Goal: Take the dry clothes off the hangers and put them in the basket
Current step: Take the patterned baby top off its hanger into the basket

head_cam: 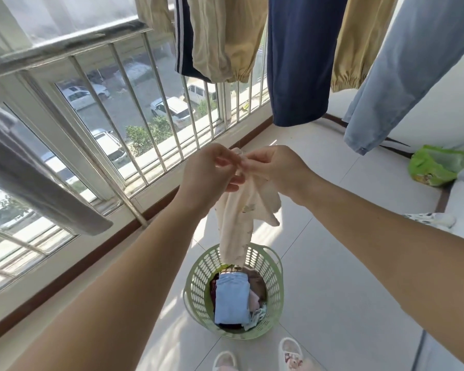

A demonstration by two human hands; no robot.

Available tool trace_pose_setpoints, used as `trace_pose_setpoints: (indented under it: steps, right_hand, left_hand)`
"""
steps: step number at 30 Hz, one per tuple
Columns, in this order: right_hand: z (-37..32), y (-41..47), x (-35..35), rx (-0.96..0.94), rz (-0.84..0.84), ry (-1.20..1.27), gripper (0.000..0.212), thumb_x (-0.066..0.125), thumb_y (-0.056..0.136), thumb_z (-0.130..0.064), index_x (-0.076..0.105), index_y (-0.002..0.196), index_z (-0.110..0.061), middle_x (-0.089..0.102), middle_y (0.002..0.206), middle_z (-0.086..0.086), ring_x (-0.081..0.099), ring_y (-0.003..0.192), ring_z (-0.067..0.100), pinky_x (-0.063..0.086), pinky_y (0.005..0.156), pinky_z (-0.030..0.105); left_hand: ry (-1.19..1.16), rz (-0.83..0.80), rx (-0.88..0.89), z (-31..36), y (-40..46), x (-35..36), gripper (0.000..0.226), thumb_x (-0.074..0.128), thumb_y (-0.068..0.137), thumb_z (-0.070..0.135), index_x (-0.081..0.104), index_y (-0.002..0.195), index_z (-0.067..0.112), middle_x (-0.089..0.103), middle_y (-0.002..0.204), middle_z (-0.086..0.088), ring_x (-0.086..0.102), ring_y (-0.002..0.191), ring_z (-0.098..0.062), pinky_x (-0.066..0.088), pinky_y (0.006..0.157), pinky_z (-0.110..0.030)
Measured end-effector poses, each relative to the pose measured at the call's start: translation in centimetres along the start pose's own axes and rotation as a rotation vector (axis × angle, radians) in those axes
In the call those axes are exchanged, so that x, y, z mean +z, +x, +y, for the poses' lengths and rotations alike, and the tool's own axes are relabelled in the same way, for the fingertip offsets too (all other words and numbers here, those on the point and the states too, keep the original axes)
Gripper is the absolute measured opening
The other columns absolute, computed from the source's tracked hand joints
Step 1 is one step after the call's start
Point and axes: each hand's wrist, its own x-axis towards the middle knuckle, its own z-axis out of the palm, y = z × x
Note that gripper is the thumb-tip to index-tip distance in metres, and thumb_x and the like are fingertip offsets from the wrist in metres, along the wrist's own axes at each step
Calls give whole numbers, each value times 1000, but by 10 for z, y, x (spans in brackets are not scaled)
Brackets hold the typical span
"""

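Sunlit balcony: my left hand (212,170) and right hand (276,170) are pinching a cream garment (241,218), perhaps embroidered, dangling over the green basket (198,277).

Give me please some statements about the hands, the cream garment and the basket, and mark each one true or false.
1. Both hands pinch the cream garment at its top. True: the left hand and the right hand meet there.
2. The basket is empty. False: it already holds clothes, with a light blue folded piece on top.
3. The cream garment hangs above the basket. True.
4. The basket is red. False: it is light green.
5. Trousers still hang overhead, among them a navy pair. True.
6. The person stands barefoot. False: slippers show at the bottom edge.
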Motion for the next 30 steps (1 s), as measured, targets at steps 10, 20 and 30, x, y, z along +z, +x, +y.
trace_pose_setpoints:
  steps: [10,20,30]
  right_hand:
    - [-5,0,-17,8,-125,-40,15,57,91,-25,69,93,-16,66,82,-3,61,74,5,51,72,20]
    - [26,7,-19,130,-149,-489,11,71,80,-16,70,87,-8,68,93,13,63,86,24,50,78,34]
    - [16,18,-12,-25,44,-1144,22,51,93,-40,69,94,-27,64,86,1,58,82,23,34,61,25]
  left_hand:
    - [570,-321,51,-9,17,-20,22,72,77,29,59,94,30,52,106,6,46,100,-12,35,82,-23]
    - [590,-343,71,-4,23,-21,15,67,82,20,53,76,19,58,80,1,54,72,-13,46,63,-20]
    - [729,-279,131,-21,27,-37,9,68,80,13,63,88,16,55,70,10,49,61,0,40,49,-7]
